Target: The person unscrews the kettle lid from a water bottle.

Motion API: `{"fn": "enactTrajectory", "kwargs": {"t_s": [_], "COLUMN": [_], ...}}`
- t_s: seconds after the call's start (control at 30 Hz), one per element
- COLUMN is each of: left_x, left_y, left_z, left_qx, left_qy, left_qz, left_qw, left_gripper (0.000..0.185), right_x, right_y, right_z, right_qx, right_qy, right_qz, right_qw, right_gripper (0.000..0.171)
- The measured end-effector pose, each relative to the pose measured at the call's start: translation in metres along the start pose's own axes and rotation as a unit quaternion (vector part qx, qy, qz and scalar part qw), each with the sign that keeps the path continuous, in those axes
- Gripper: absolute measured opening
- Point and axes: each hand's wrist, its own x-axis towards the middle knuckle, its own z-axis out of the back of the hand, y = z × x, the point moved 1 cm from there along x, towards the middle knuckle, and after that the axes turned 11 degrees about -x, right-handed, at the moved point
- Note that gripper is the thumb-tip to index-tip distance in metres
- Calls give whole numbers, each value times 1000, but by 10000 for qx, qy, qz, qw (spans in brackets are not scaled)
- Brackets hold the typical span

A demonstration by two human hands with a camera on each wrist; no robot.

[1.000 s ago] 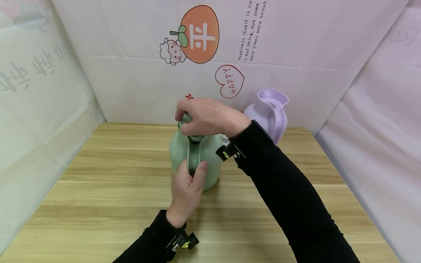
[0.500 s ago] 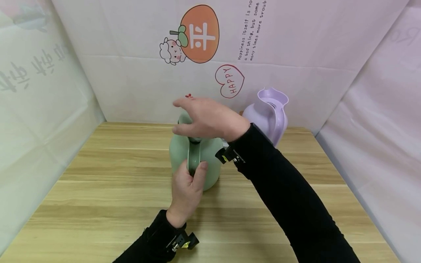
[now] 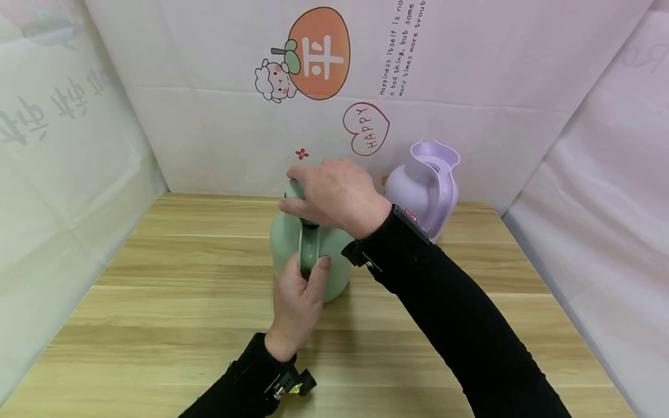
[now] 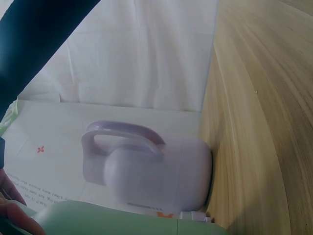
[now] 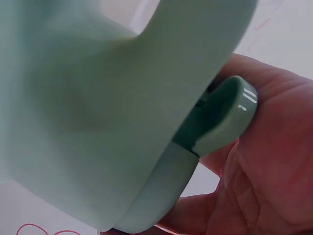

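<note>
A pale green jug (image 3: 284, 244) stands on the wooden table (image 3: 157, 302) in the head view. My left hand (image 3: 300, 290) grips its handle (image 3: 308, 249) from the near side, thumb up along it. My right hand (image 3: 334, 194) lies over the jug's top, fingers curled round the green lid (image 5: 227, 117). In the right wrist view the lid sits against my palm (image 5: 266, 161), beside the jug's rim. The left wrist view shows the jug's green body (image 4: 122, 220) at the bottom edge.
A lilac jug (image 3: 428, 180) with a looped handle stands behind and to the right, close to the back wall; the left wrist view also shows this lilac jug (image 4: 146, 169). Printed white sheets wall in the table on three sides.
My right hand lifted off the lid with fingers spread half a second ago, then came back down and closed round it again. The left hand and jug stayed put.
</note>
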Motion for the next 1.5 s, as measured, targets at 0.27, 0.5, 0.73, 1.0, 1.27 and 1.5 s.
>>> {"fn": "enactTrajectory", "kwargs": {"t_s": [0.27, 0.5, 0.73, 1.0, 1.27, 1.5], "left_x": [-1, -1, -1, -1, -1, -3], "left_y": [1, 1, -1, -2, -1, -1], "left_z": [0, 1, 1, 0, 0, 0], "left_qx": [30, -10, -5, 16, -33, -69], "left_qy": [-13, -1, 14, 8, 4, -1], "left_qz": [80, 84, 138, 138, 144, 202], "left_qw": [10000, 10000, 9999, 9999, 9999, 9998], "left_gripper": [35, 36, 36, 36, 36, 28], "right_x": [2, 3, 4, 4, 3, 1], "right_y": [1, -1, -3, -6, -13, -20], "right_z": [1, -1, 1, 9, 16, 25], "right_qx": [74, 209, 192, 337, 478, 627], "right_qy": [167, -61, -63, -101, -321, -307], "right_qz": [3, 199, 251, 99, 55, -112], "right_qw": [9998, 9996, 9995, 9993, 9983, 9975], "right_gripper": [23, 16, 45, 51, 51, 54]}}
